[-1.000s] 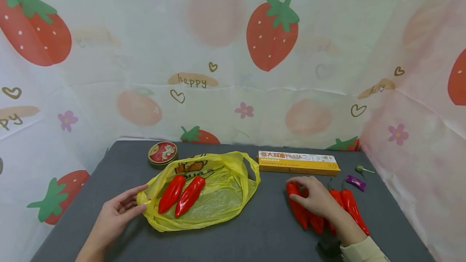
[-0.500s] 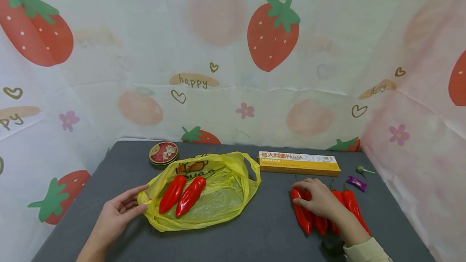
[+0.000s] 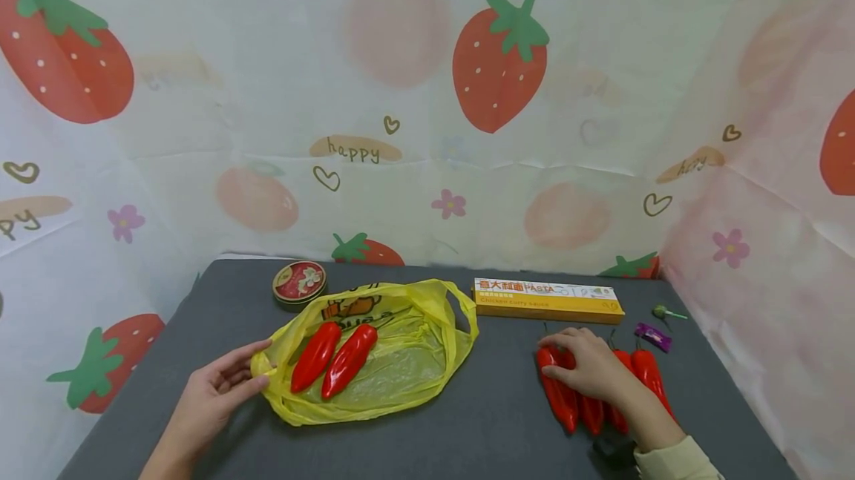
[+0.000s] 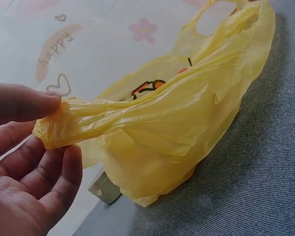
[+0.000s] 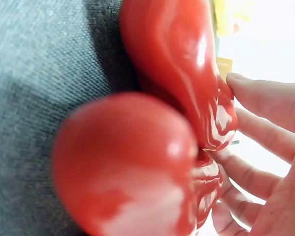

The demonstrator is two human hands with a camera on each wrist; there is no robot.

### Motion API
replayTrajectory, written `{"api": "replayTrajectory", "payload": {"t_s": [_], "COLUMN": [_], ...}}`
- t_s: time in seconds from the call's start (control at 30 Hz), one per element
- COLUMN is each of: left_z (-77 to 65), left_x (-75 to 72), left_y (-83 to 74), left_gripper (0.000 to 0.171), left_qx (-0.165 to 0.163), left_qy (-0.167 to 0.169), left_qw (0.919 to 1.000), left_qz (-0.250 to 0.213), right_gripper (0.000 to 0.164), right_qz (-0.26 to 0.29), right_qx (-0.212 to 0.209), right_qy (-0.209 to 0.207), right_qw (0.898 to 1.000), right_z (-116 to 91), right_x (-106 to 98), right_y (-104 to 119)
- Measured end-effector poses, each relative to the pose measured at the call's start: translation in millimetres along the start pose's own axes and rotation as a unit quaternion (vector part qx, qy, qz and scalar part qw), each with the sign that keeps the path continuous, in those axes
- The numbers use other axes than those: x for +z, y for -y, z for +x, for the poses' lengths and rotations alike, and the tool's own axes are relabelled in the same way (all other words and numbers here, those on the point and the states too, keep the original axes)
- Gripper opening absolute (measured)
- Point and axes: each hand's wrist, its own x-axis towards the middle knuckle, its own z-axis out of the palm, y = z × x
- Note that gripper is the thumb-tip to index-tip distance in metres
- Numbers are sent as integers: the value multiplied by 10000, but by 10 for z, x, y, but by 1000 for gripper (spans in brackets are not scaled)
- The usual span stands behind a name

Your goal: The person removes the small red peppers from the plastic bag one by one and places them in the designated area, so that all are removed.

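Note:
Pinched between thumb and fingers of my left hand (image 3: 212, 395) is the left edge of a yellow plastic bag (image 3: 401, 402), gathered into a fold in the left wrist view. The bag lies with its mouth spread, and two glossy red chili peppers (image 3: 315, 357) rest inside it. At the right, my right hand (image 3: 588, 369) grips the top of the leftmost red chili pepper (image 3: 559, 400) of a row; the fingers cover part of it. Several more red chili peppers (image 3: 646, 372) lie beside it, partly hidden under the hand and wrist. The right wrist view shows the thumb (image 5: 265, 96) against a pepper (image 5: 172, 54).
Behind the bag stands a round red-topped tin (image 3: 299, 282). A yellow and white pasta box (image 3: 548, 300) lies at the back of the dark grey table (image 3: 401, 450). A purple packet (image 3: 653, 336) and a small green item with a stalk (image 3: 668, 311) lie far right.
My right hand has shifted slightly right and nearer, the leftmost pepper moving with it toward its neighbours. The left hand and bag have stayed in place.

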Motion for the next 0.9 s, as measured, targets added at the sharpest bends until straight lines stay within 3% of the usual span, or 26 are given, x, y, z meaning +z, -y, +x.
{"api": "replayTrajectory", "payload": {"t_s": [0.27,0.5,0.73,0.9], "left_z": [-2,0,-6,-11], "left_x": [-6,-5,5,12], "left_y": [3,17,25,3], "left_gripper": [59,59,55,55], "left_qx": [-45,-43,108,135], "left_qy": [5,-9,15,23], "left_qw": [10000,10000,9999,9999], "left_qz": [1,9,28,34], "right_gripper": [46,38,40,42], "right_qz": [94,385,580,882], "right_qx": [-193,-576,-1261,-1773], "right_qy": [-80,-325,-641,-570], "right_qw": [9997,9971,9882,9785], "right_z": [-6,59,265,442], "right_x": [-64,-174,-188,-163], "right_y": [15,130,443,727]}}
